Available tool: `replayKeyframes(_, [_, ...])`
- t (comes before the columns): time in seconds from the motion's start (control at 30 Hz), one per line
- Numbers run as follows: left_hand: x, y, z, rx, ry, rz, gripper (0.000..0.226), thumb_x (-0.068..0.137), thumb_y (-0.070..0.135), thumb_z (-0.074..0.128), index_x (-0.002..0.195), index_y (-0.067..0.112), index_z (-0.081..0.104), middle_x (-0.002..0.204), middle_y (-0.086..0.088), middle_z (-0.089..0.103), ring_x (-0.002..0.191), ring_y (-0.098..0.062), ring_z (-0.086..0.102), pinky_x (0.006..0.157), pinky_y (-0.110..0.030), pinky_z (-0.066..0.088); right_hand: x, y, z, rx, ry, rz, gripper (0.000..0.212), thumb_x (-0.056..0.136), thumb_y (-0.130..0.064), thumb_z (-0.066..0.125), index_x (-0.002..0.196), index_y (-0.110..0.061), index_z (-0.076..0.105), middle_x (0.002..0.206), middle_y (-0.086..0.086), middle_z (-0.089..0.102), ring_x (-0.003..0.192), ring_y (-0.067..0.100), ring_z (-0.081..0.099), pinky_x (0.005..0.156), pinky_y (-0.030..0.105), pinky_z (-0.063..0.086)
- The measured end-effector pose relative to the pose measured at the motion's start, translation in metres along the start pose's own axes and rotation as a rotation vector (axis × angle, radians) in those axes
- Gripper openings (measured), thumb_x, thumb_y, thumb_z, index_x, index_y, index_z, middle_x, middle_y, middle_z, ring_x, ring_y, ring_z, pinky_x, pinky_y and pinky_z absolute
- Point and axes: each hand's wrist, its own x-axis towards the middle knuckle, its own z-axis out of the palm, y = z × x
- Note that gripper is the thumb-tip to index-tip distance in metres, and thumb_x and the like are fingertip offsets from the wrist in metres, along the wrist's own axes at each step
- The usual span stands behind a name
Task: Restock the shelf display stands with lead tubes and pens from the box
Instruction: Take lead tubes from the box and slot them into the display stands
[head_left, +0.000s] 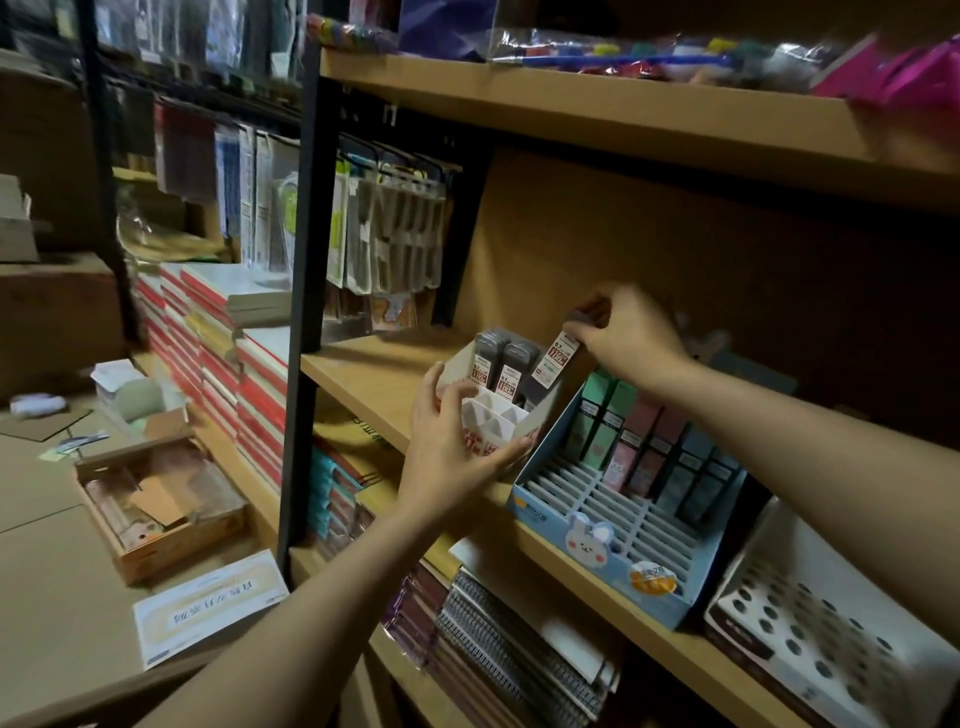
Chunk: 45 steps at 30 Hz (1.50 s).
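Dim room: wooden shelves (597, 111) on black metal uprights (301, 291), cardboard-covered floor (47, 571).

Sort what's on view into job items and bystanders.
Job: white cardboard display stand, steadied by left hand; grey lead tube, pinched by right hand; blue rabbit-print stand.
Bystanders: spiral notebooks; hanging packets; red-edged book stacks.

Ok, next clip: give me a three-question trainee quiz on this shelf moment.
1. True or false: the right hand pinches a lead tube over the white stand.
2. What does the left hand do? A) steadies the white stand B) lifts a notebook C) hangs idle
3. Which stand carries a rabbit picture?

Key: 1 true. 2 A. 3 the blue stand, to the right of the white one.
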Motion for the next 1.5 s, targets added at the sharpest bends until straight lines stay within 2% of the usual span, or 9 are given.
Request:
replayKeyframes(0.23, [-0.006,0.003,0.003,-0.043,0.041,-0.002,0.06,0.068,0.054,0.078,0.112,0.036,0.041,0.157,0.018,0.003,0.144,-0.02,0.019,0.11,-0.047,0.039,-0.002,-0.007,0.016,-0.123,-0.023,-0.165,0.014,0.082,-0.021,0.078,0.094,-0.014,0.074,0.091,0.002,0.073,0.083,0.015,0.066,0.08,0.034,0.056])
replayKeyframes(0.4, [-0.005,0.005,-0.001,-0.046,0.02,0.001,0.065,0.07,0.049,0.08,0.12,0.027,0.044,0.157,0.015,0.005,0.144,-0.021,0.02,0.111,-0.05,0.039,-0.006,-0.004,0.026,-0.158,-0.116,-0.138,0.019,0.08,-0.024,0.08,0.096,-0.015,0.076,0.093,0.002,0.074,0.083,0.013,0.067,0.079,0.036,0.059])
replayKeyframes(0.53, [-0.006,0.005,-0.001,-0.046,0.016,-0.002,0.068,0.071,0.049,0.079,0.124,0.027,0.042,0.157,0.018,0.002,0.145,-0.02,0.019,0.111,-0.05,0.038,-0.013,-0.002,0.032,-0.178,-0.101,-0.137,0.018,0.087,-0.024,0.073,0.103,-0.015,0.076,0.101,0.002,0.074,0.09,0.016,0.067,0.082,0.038,0.058])
replayKeyframes(0.73, [-0.007,0.004,-0.002,-0.05,0.015,0.006,0.07,0.071,0.052,0.078,0.127,0.031,0.041,0.157,0.02,0.002,0.145,-0.02,0.02,0.109,-0.051,0.04,-0.016,0.002,0.028,-0.094,-0.098,-0.126,0.026,0.09,-0.026,0.069,0.112,-0.012,0.071,0.107,0.002,0.071,0.095,0.014,0.064,0.082,0.029,0.055])
replayKeyframes(0.9, [-0.007,0.001,-0.004,0.001,0.014,0.011,0.085,0.07,0.058,0.077,0.137,0.028,0.035,0.161,0.011,0.005,0.146,-0.019,0.022,0.112,-0.048,0.038,-0.028,-0.001,0.027,-0.465,-0.102,-0.324,0.028,0.099,-0.027,0.054,0.114,-0.011,0.07,0.112,0.006,0.061,0.104,0.024,0.057,0.087,0.041,0.053])
replayKeyframes(1.03, [-0.009,-0.004,-0.004,0.037,0.018,0.037,0.102,0.071,0.06,0.076,0.148,0.021,0.023,0.163,0.006,0.006,0.147,-0.015,0.019,0.116,-0.043,0.032,-0.033,-0.002,0.028,-0.474,-0.099,-0.381,0.046,0.104,-0.034,0.04,0.143,-0.012,0.046,0.14,0.009,0.047,0.124,0.027,0.047,0.099,0.044,0.046])
replayKeyframes(1.17, [-0.009,-0.007,-0.003,0.043,0.022,0.048,0.104,0.071,0.062,0.075,0.15,0.019,0.022,0.163,0.008,0.005,0.147,-0.011,0.016,0.118,-0.037,0.029,-0.024,-0.012,0.037,-0.392,-0.334,-0.364,0.056,0.105,-0.043,0.028,0.156,-0.021,0.021,0.162,0.001,0.02,0.147,0.022,0.021,0.117,0.048,0.026])
replayKeyframes(1.27, [-0.008,-0.011,-0.003,0.052,0.032,0.074,0.101,0.07,0.063,0.073,0.149,0.02,0.024,0.163,0.009,0.006,0.146,-0.009,0.016,0.117,-0.034,0.029,-0.017,-0.018,0.047,-0.467,-0.448,-0.359,0.06,0.103,-0.052,0.021,0.158,-0.028,0.011,0.165,-0.01,0.004,0.15,0.019,0.009,0.117,0.056,0.016])
replayKeyframes(1.5, [-0.008,-0.008,-0.007,0.074,-0.009,0.049,0.103,0.071,0.06,0.074,0.151,0.022,0.02,0.163,0.011,0.003,0.147,-0.01,0.016,0.118,-0.038,0.03,-0.01,-0.016,0.055,-0.472,-0.419,-0.308,0.071,0.099,-0.062,0.026,0.157,-0.024,0.014,0.164,-0.007,0.014,0.149,0.022,0.016,0.113,0.062,0.016])
